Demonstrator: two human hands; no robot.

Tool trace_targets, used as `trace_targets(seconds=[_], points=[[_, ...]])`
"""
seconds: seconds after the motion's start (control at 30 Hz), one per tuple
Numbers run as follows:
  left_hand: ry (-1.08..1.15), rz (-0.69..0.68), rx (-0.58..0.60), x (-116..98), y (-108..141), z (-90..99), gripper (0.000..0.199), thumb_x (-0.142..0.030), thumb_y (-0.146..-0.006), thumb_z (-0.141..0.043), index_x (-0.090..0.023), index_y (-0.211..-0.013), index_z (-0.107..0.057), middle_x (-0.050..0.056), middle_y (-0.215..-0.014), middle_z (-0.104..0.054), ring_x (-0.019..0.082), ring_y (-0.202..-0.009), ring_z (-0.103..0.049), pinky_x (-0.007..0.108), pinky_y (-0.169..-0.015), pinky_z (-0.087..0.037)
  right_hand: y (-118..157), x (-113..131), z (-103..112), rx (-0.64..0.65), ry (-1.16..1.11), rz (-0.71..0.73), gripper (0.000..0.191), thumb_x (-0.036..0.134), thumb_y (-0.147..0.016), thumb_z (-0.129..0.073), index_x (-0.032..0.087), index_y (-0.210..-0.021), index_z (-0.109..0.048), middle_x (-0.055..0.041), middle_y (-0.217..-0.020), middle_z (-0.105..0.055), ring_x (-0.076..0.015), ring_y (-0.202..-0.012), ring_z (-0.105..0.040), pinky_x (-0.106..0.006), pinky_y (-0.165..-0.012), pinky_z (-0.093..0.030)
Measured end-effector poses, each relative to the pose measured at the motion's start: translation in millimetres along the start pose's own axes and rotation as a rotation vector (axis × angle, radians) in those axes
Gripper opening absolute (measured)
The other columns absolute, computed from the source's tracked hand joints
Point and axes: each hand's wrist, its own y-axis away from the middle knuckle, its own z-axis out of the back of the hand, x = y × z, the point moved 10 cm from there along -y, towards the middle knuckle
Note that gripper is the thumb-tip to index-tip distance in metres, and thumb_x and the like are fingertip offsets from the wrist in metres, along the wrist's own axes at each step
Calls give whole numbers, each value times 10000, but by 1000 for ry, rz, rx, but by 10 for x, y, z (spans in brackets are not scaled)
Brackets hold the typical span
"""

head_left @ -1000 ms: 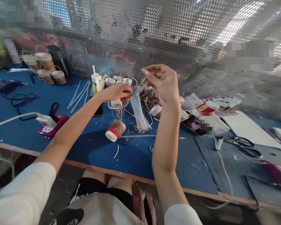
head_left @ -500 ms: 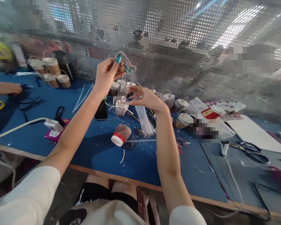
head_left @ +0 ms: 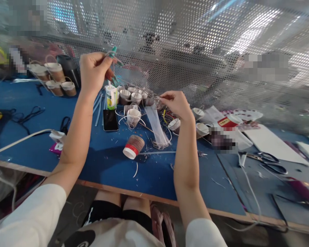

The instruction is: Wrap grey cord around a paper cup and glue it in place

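My left hand [head_left: 96, 68] is raised at the upper left of centre, its fingers with long green nails pinched on a thin greyish cord. To the right and lower, my right hand [head_left: 176, 103] pinches more of the cord [head_left: 153, 94] between thumb and fingertips. The stretch between the hands is thin and hard to follow. Below them on the blue table lies a cord-wrapped cup [head_left: 134, 146] with a red band, tipped on its side. A bundle of clear strips [head_left: 157, 128] lies under my right hand, beside a small white cup [head_left: 133, 117].
A phone [head_left: 110, 120] lies by a drink carton [head_left: 111, 97]. Handled cups [head_left: 56, 71] and a black bottle [head_left: 70, 70] stand at the left, with more cups along the mesh partition [head_left: 170, 58]. Scissors [head_left: 269, 161] and a white sheet [head_left: 275, 142] lie right.
My left hand has moved left, uncovering the drink carton. My right hand has moved right, its spread fingers now closed on the cord. The co-worker's hand at the left has gone from view.
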Motion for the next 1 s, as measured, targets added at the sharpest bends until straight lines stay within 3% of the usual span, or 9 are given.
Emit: trace_targets(seconds=[0.1,0.2,0.37,0.5,0.6,0.7,0.77,0.83,1.0], points=[[19,60,-4,191,-101,77,425,-636,-805,-627,-212,-764,-630,-62,-437,-388,93,-501,-410,363,-655,-439,2,-223,237,-120,60,-56,53,212,-728,-678,203,-681,-654,-18,-622,-646,-197,-655,-637,-405,-772,-535],[46,64,-45,257,-169,208,460,-698,-720,-655,-245,-682,-588,-77,-403,-302,83,-451,-311,358,-579,-435,10,-475,417,-239,45,-132,45,211,-726,-675,197,-692,-650,-16,-622,-644,-197,-668,-647,-405,-766,-541],[-22,70,46,299,-157,263,619,-739,-574,-763,-154,-735,-643,-61,-529,-508,43,-537,-428,457,-774,-533,44,-679,547,-349,-19,-220,42,192,-754,-632,188,-721,-658,-9,-621,-636,-191,-687,-667,-404,-771,-556],[-93,70,309,321,-40,-115,661,-717,-574,-777,-160,-920,-696,17,-797,-672,108,-712,-555,492,-897,-526,24,-501,426,-317,-116,-182,48,185,-768,-618,190,-731,-650,-19,-685,-674,-185,-712,-687,-395,-784,-565],[-175,-96,478,118,195,-567,568,-634,-687,-750,-192,-1039,-700,62,-1045,-675,223,-988,-617,455,-988,-485,-1,-203,243,-249,-144,-81,47,195,-779,-613,198,-757,-654,-28,-731,-696,-195,-767,-698,-396,-810,-565],[-276,-199,587,-6,511,-1040,428,-464,-801,-707,-192,-1128,-659,74,-1125,-644,238,-1105,-595,403,-1014,-452,3,92,45,-173,-132,9,52,195,-784,-603,205,-779,-653,-32,-779,-709,-202,-821,-698,-391,-840,-561],[-309,-205,624,-2,670,-1285,283,-347,-803,-713,-171,-1022,-677,66,-1038,-667,213,-988,-619,353,-923,-477,19,243,-42,-146,-97,54,63,177,-781,-593,209,-784,-648,-33,-818,-715,-203,-846,-695,-383,-858,-555],[-339,-147,625,77,737,-1412,112,-256,-805,-699,-150,-776,-679,24,-765,-655,165,-748,-600,294,-768,-469,36,322,-62,-155,-49,68,81,164,-787,-573,212,-775,-638,-33,-823,-713,-203,-841,-692,-379,-868,-547],[-223,-15,605,191,672,-1354,229,-135,-798,-665,-140,-570,-640,-32,-523,-577,107,-545,-515,247,-618,-395,82,241,140,-307,153,-24,136,105,-781,-538,206,-756,-625,-58,-832,-718,-231,-862,-691,-410,-906,-519]])
